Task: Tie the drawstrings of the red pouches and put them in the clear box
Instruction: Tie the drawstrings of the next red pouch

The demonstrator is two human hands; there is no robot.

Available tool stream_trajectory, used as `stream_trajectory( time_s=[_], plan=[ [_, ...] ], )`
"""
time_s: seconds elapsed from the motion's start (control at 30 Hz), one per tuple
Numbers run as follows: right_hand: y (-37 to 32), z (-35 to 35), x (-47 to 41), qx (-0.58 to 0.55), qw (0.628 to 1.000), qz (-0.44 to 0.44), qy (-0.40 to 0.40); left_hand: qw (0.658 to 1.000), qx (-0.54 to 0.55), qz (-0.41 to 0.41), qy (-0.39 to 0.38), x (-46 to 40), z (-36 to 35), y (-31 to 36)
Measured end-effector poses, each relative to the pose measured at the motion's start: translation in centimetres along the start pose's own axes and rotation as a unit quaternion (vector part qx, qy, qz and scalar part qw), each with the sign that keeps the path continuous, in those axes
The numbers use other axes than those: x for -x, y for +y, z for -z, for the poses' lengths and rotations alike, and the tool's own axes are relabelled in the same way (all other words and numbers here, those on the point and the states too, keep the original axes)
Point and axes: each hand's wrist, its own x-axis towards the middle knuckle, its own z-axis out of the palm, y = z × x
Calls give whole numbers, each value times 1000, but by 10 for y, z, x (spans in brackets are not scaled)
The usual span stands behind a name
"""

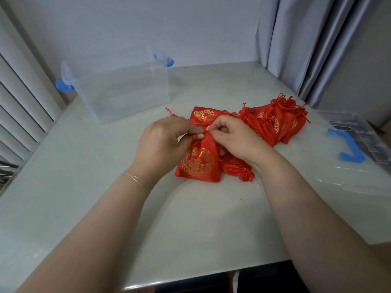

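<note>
A red pouch with a gold round pattern [200, 163] lies on the table in front of me, its neck gathered at the top. My left hand [163, 144] pinches the neck and a drawstring from the left. From the right, my right hand [234, 136] pinches the other drawstring end close beside it. Behind the hands lies another flat red pouch [204, 116]. A heap of several red pouches [275, 119] spreads to the right, and one more pouch [239, 169] sits under my right wrist. The clear box [122, 87] with blue handles stands at the back left, with nothing inside.
The box's clear lid [359, 144] with a blue handle lies at the right edge of the pale table [84, 197]. Grey curtains hang at the back right, and white slats line the left side. The table's front edge runs just below my forearms.
</note>
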Motion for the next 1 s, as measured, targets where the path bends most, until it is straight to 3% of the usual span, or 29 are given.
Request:
stream_trajectory(
  time_s=[0.07, 0.13, 0.2, 0.3, 0.37, 0.43, 0.5, 0.6, 0.63, 0.8, 1.0],
  plan=[
    [-3, 1, 0, -238, 968, -76, -34, 998, -28, -46, 13, 0, -2, -1],
    [-5, 1, 1, -335, 935, -102, -52, 994, -53, -89, 28, -1, -4, -2],
    [-4, -3, 1, -295, 949, -99, -50, 991, -52, -112, 50, -2, -5, -2],
    [2, -8, -1, -88, 995, -23, -38, 995, -12, -86, 46, -1, -5, 2],
    [5, -9, -1, 53, 997, 50, -11, 998, 58, 18, 33, 0, -6, 6],
    [6, -11, -1, 126, 985, 109, 33, 979, 139, 147, 18, -1, -6, 8],
    [5, -14, 0, 73, 990, 108, 48, 949, 224, 223, 4, -4, -6, 10],
    [-4, -20, -1, -163, 986, -9, 14, 902, 313, 298, 16, -7, -5, 11],
    [-3, -21, -2, -178, 984, -19, 5, 887, 328, 325, 25, -7, -6, 11],
    [5, -25, -2, -38, 996, 76, 6, 839, 341, 423, 26, -8, -3, 7],
    [4, -25, 1, 11, 992, 126, 18, 799, 362, 479, -26, -8, 1, 4]
  ],
)
